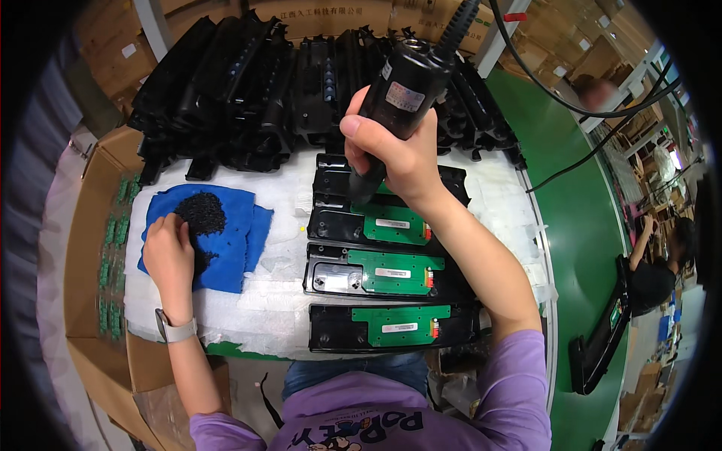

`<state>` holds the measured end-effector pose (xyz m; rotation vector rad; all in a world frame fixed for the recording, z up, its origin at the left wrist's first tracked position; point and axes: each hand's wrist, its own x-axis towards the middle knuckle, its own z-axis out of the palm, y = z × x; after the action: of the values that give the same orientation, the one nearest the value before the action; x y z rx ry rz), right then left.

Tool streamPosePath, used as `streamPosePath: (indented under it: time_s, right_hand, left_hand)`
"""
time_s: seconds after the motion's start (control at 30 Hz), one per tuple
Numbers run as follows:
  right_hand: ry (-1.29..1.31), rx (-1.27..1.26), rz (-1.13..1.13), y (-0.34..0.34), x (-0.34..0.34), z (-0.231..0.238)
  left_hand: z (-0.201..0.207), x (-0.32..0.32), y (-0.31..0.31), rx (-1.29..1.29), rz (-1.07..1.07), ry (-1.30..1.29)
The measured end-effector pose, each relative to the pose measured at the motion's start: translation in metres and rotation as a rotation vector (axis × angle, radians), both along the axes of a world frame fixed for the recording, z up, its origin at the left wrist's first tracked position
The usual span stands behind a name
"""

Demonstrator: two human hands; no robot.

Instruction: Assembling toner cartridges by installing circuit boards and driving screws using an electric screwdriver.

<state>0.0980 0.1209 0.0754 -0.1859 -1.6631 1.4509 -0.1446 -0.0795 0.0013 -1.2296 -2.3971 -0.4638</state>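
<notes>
My right hand [402, 154] is wrapped round a black corded electric screwdriver [410, 75], tip slanting down toward the upper black plastic housings. Several such housings lie in a column, among them the nearest housing [331, 340]. On it sits a green circuit board [376, 316] with a white label. At the left, my left hand [168, 252] has its fingers drawn together at the edge of a heap of tiny black pieces, apparently screws [201, 212]. Whatever the fingertips hold is hidden. The heap rests on a folded blue cloth [232, 263].
Long black plastic parts [226, 83] are stacked across the table's far side. A cardboard box [94, 248] with green boards stands at the left. The screwdriver's black cable [602, 113] loops to the right. Beyond, a person [658, 278] works near a black part.
</notes>
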Motion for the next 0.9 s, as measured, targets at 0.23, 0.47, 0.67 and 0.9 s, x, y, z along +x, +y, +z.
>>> streamPosePath:
  time_s: [0.23, 0.47, 0.67, 0.9]
  right_hand:
    - [-0.003, 0.018, 0.039, 0.004, -0.007, -0.002]
    - [-0.016, 0.039, 0.05, 0.003, -0.008, -0.005]
    - [0.036, 0.027, 0.094, -0.01, 0.017, 0.008]
    - [0.534, -0.134, 0.311, -0.022, 0.063, 0.027]
  left_hand:
    - [0.001, 0.003, 0.007, 0.045, -0.024, 0.039]
    - [0.001, 0.012, 0.014, 0.381, -0.352, -0.695]
    - [0.012, 0.073, 0.041, 0.429, -0.638, -1.418]
    - [0.02, 0.131, 0.06, 0.298, -0.833, -1.765]
